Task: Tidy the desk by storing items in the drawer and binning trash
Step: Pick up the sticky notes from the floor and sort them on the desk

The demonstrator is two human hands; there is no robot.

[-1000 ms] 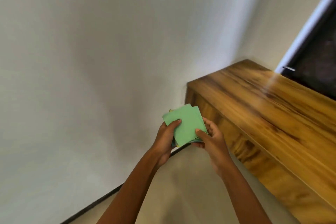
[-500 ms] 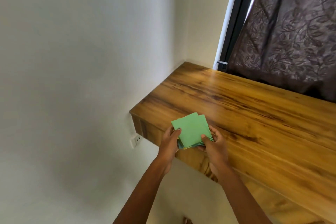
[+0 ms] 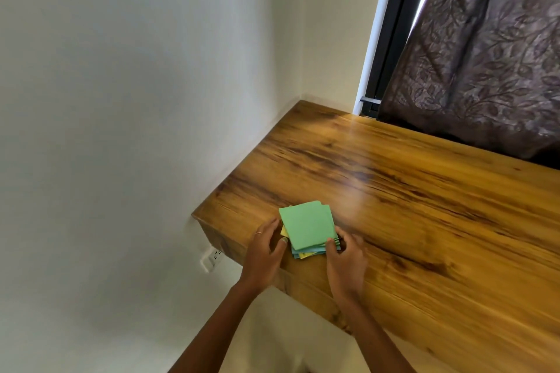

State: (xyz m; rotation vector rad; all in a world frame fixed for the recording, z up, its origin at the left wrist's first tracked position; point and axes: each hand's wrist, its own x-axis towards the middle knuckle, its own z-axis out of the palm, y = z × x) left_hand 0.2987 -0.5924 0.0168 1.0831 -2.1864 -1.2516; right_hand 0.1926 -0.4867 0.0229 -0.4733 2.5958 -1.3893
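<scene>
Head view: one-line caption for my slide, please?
Both hands, left hand and right hand, hold a stack of coloured paper squares on the wooden desk corner.

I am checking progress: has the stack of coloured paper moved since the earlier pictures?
Yes. The paper stack, earlier held off the desk's corner, now lies over the desk top near that corner.

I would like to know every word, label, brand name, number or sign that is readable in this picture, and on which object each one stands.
No text can be read in this view.
The top green sheet of the paper stack is blank.
The desk, the wall and the curtain carry no writing; the curtain has only a leaf pattern.
The wall outlet shows no legible marking.
The left hand and right hand hide parts of the stack's edges.
</scene>
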